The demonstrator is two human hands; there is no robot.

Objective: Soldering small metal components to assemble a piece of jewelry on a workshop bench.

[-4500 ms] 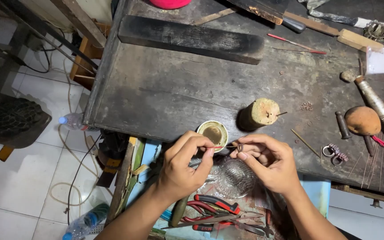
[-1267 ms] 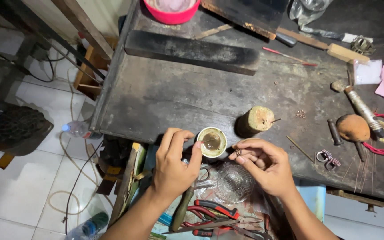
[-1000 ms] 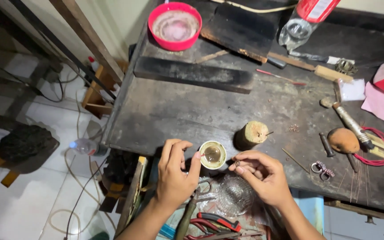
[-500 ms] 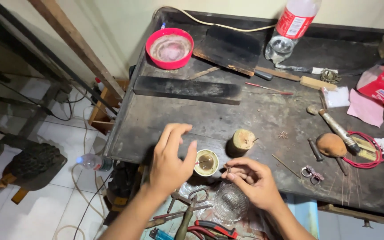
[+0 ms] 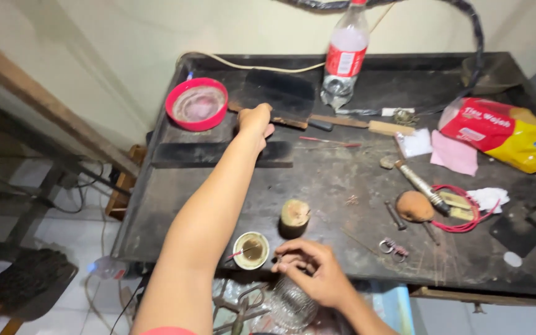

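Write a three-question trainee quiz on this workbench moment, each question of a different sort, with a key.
1. True or false: the left hand is stretched to the far side of the bench, at the dark flat block beside the red bowl.
2. What sits nearest the right hand?
A. the plastic bottle
B. the small round cup
C. the yellow and red bag
3. Fill in: just beyond the small round cup stands a short ______ stump.

Key
1. True.
2. B; the right hand rests at the near edge, fingers curled, right of the cup.
3. Wooden.
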